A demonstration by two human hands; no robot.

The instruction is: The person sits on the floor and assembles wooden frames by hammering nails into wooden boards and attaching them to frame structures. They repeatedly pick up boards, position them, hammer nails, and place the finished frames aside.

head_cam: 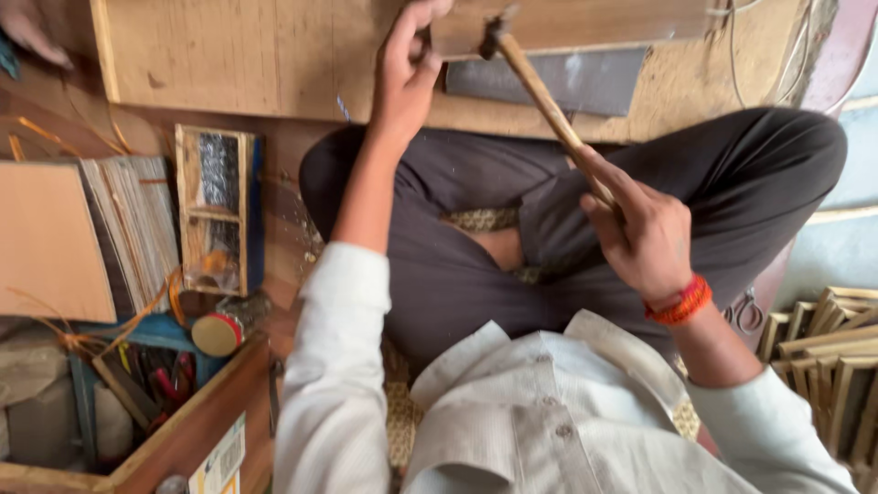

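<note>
As my right hand clenches the hammer | left hand pinches the wooden strip | risk: hammer head strikes fingers just beside it.

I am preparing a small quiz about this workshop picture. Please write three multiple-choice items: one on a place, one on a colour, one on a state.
1. Where does the hammer head meet the work?
A. on the wooden strip at the top
B. on the floor
C. on the person's knee

2. What colour is the thread band on the right wrist?
A. blue
B. orange-red
C. white

3. How is the right hand on the hammer handle?
A. open, apart from it
B. closed in a grip on it
C. resting flat on it

Key: 1 A, the head lies against the wooden strip that the left hand steadies; 2 B, the band shows orange-red; 3 B, the fingers wrap the handle's lower end.
</note>
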